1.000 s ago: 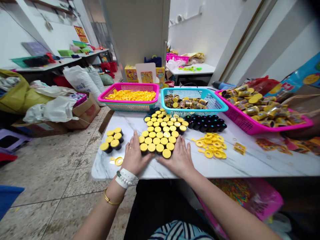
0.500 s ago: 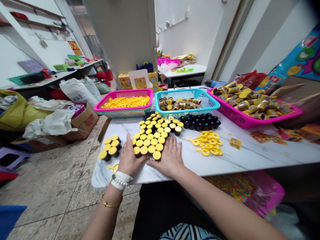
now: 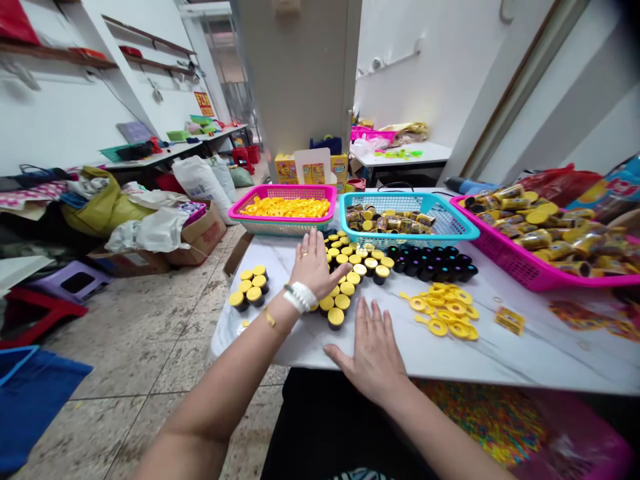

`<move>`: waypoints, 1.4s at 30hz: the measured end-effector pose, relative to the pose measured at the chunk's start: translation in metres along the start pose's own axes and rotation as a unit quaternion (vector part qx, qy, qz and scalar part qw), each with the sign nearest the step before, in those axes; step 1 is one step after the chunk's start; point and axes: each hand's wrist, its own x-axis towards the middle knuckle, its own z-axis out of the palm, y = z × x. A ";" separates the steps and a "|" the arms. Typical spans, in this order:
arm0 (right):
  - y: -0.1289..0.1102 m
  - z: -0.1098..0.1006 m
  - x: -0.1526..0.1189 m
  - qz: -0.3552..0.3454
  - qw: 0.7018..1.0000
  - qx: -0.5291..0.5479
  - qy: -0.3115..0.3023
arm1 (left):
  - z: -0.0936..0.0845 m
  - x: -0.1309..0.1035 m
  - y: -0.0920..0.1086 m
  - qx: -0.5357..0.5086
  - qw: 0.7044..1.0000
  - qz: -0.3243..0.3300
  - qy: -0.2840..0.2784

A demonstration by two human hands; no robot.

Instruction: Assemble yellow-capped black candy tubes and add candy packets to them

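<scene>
My left hand point(image 3: 315, 265) is spread flat over the left side of a cluster of black pots with yellow lids point(image 3: 342, 301), covering some of them. My right hand point(image 3: 373, 347) rests with fingers apart on the white marbled table, just right of the cluster's near end, holding nothing. A smaller group of yellow-lidded pots point(image 3: 245, 287) stands to the left. Black pieces with coloured tops point(image 3: 430, 263) stand in rows behind and to the right. Nearer, on the right, lies a pile of yellow rings with tabs point(image 3: 450, 310).
Along the back stand a pink basket of yellow parts point(image 3: 240, 215), a blue basket of small printed cylinders point(image 3: 463, 230) and a larger pink basket of cylinders point(image 3: 520, 267). A small yellow packet point(image 3: 510, 321) lies right. Cardboard box point(image 3: 207, 233) and stools occupy the left floor.
My left hand has moved forward, from beside the cluster to over its left part. My right hand has come away from the pots toward the right and nearer me. The view has shifted left.
</scene>
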 end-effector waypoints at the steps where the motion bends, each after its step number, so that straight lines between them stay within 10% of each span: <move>1: 0.000 -0.001 0.001 -0.002 1.000 0.000 0.001 | 0.003 0.012 0.002 0.007 0.999 -0.008 -0.037; 8: -0.001 -0.005 0.002 -0.006 1.000 0.010 0.003 | 0.026 0.026 0.010 0.051 0.989 0.039 -0.135; 13: 0.000 -0.009 0.001 -0.007 1.000 0.021 -0.005 | -0.003 0.010 0.005 -0.008 0.992 0.060 -0.115; 16: 0.002 -0.008 -0.001 0.004 1.000 0.027 -0.005 | -0.030 -0.033 -0.010 -0.060 0.991 0.098 0.070; 19: 0.004 -0.005 -0.003 0.006 0.999 0.033 0.001 | -0.036 -0.099 -0.032 -0.038 0.972 0.001 0.232; 27: 0.005 -0.009 -0.007 -0.013 0.999 0.039 0.014 | 0.009 -0.184 -0.067 0.054 0.978 -0.066 0.191; 36: 0.019 -0.042 -0.048 -0.066 0.936 0.342 0.059 | 0.027 -0.204 0.002 -0.174 0.961 0.032 0.211; 42: 0.045 -0.062 -0.048 0.123 0.788 0.600 0.058 | 0.023 -0.136 0.109 -0.561 0.820 -0.106 0.041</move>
